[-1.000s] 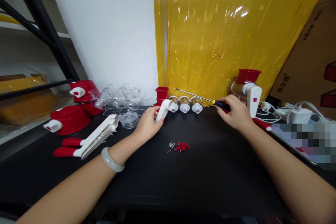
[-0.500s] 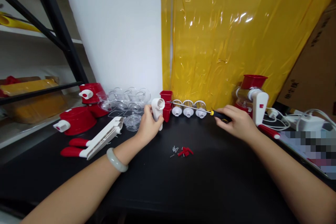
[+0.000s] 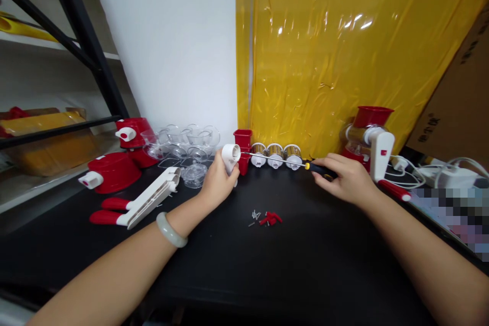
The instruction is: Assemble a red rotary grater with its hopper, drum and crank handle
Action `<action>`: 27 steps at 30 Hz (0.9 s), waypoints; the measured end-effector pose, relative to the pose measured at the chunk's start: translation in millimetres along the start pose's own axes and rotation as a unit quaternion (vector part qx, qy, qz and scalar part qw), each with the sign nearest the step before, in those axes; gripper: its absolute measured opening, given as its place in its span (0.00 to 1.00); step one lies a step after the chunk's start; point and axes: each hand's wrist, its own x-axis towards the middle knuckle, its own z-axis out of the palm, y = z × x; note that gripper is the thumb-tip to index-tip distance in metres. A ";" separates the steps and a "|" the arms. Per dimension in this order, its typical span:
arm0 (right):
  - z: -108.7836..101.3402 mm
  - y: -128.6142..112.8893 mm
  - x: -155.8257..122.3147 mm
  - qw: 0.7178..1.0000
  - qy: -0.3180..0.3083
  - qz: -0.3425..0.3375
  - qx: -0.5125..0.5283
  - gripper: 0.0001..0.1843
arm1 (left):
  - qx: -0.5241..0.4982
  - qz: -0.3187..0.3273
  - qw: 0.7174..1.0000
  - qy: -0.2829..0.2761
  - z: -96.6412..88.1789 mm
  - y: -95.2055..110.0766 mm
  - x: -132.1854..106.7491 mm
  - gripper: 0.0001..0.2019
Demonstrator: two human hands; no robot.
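Observation:
My left hand [image 3: 220, 179], with a pale bangle on the wrist, is closed around a white plastic crank arm [image 3: 231, 155] whose round hollow end faces up and right. A long-shafted screwdriver [image 3: 320, 168] with a black and yellow handle is gripped in my right hand [image 3: 346, 175]. Its shaft points left, and the tip is close to the crank arm's round end; I cannot tell whether they touch. On the black table below lie several small screws [image 3: 255, 215] and a little pile of red plastic pieces [image 3: 271, 218].
Behind stand a red hopper [image 3: 243, 137] and three grater drums [image 3: 275, 157]. Leftward are clear plastic parts [image 3: 194, 175], red bases [image 3: 114, 172] and white crank handles with red grips [image 3: 110, 217]. An assembled grater [image 3: 380, 155], white cables and a power strip [image 3: 456, 178] sit right.
The crank arm's round end has tilted slightly, and the screwdriver's shaft lies a little flatter. Both hands keep their grip; the whole view has shifted slightly.

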 end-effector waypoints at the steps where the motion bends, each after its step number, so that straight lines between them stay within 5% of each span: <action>1: 0.1 -0.4 0.0 1.000 -0.001 -0.001 0.002 0.10 | 0.002 0.002 1.000 0.001 0.5 -0.5 0.2 0.24; 27: -0.4 -4.5 1.1 1.000 -0.013 -0.002 -0.009 0.10 | 0.038 0.010 0.999 -0.009 0.2 4.9 -1.5 0.23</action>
